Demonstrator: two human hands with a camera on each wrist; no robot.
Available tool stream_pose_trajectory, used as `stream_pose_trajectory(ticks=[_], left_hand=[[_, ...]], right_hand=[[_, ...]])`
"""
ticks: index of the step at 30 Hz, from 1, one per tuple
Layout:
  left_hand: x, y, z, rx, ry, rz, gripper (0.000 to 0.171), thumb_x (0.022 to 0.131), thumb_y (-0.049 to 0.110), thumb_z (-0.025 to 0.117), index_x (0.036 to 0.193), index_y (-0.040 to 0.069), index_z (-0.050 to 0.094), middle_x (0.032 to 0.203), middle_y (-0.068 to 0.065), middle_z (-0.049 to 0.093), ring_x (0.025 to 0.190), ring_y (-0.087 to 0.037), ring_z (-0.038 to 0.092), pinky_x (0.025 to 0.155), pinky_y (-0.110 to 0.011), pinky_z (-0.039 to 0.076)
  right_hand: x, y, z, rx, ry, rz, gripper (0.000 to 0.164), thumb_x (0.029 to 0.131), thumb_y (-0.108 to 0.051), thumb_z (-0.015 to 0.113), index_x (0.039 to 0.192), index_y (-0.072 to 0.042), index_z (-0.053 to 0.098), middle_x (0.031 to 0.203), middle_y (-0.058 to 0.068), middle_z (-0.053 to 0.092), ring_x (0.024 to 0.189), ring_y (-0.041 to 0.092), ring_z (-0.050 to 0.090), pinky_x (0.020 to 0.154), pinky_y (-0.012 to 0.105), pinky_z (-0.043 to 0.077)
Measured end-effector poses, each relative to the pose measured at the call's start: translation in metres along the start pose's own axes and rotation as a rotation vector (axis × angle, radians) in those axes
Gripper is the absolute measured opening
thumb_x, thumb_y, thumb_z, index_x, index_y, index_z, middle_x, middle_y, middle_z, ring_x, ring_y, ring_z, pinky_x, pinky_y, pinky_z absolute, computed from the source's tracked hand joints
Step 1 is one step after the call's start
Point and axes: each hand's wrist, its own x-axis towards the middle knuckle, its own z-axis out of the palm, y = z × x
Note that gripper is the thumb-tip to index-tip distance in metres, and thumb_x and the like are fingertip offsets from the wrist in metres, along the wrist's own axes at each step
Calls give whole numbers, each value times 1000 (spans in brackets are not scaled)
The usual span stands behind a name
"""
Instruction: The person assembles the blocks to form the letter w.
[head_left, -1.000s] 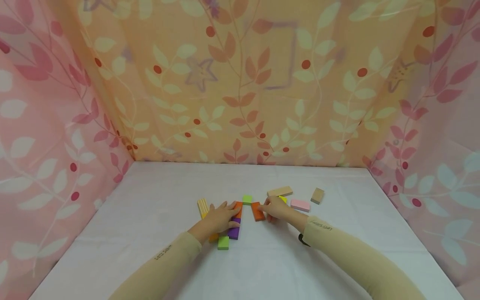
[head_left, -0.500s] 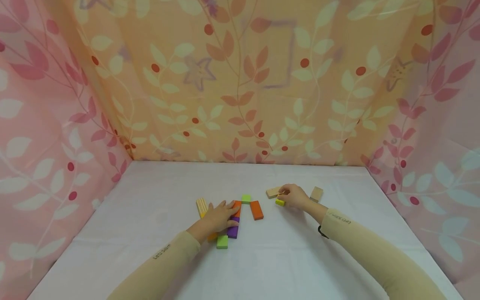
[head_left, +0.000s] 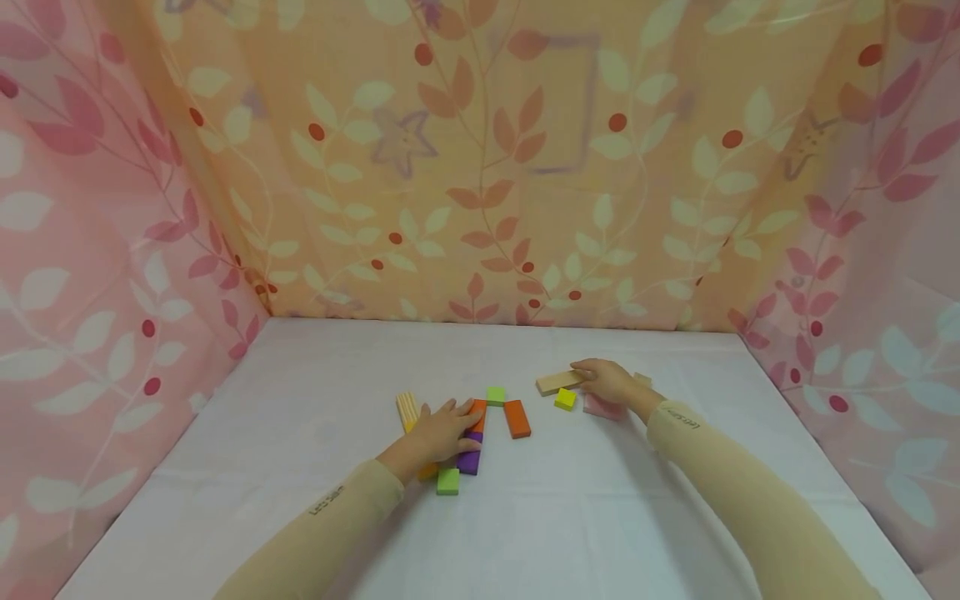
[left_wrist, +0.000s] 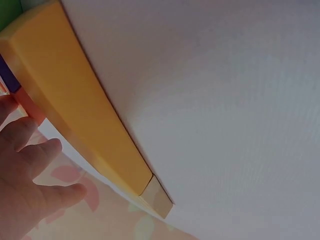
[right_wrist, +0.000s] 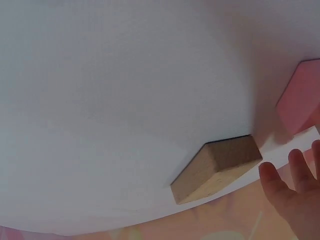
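My left hand [head_left: 438, 435] lies with spread fingers over an orange block [head_left: 477, 407] and a purple block [head_left: 469, 463] set end to end. Beneath its wrist, a long yellow block [left_wrist: 82, 85] and a small light wooden piece [left_wrist: 157, 197] show in the left wrist view. My right hand [head_left: 609, 383] reaches to the right end of a flat wooden block [head_left: 557, 382], fingertips right at that end. It partly covers a pink block [head_left: 602, 408]. In the right wrist view, its extended fingers pass beside a smaller wooden block [right_wrist: 217, 167].
A yellow block [head_left: 566, 399] sits just left of the right hand. Between the hands lie a second orange block [head_left: 517, 419] and a green block [head_left: 496, 396]. Another green block [head_left: 447, 482] is nearer, below the purple one. A ridged pale-yellow block [head_left: 407, 412] shows left of the left hand.
My right hand goes from beside the orange block to the yellow block, then on to the wooden block's right end. The yellow block stands uncovered now. My left hand stays put.
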Motion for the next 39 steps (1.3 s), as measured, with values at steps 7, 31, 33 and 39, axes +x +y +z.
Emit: stream_pose_trajectory(ticks=[7,31,33,39], left_hand=[[2,-1,1,5,0,-2,66,94,51,54,150,20,39,158,-4,29,145,-32,23,109,-66,15],[3,-1,3,0,4,5,65,94,51,54,150,20,40,158,-4,29,144,-32,23,109,-67,15],[3,-2,4,-5,9,9,66,94,51,55,150,19,41,158,-4,29,144,-33,23,109,-67,15],[3,-2,4,-10,20,16,65,93,50,56,148,18,43,157,-5,30,144,-33,25,108,-67,16]], right_hand=[[-7,9,-9,85,-16,58,36,91,-7,65,123,8,59,115,27,59,103,40,56,92,51,45],[-36,-8,1,-7,-84,87,12,85,-5,69,92,2,62,83,6,57,80,22,51,76,38,44],[-38,-12,2,24,-53,116,12,82,-4,69,88,0,60,81,5,55,78,21,50,73,35,43],[-47,-29,5,238,-2,230,23,84,-11,74,94,4,61,82,8,54,74,18,48,60,26,43]])
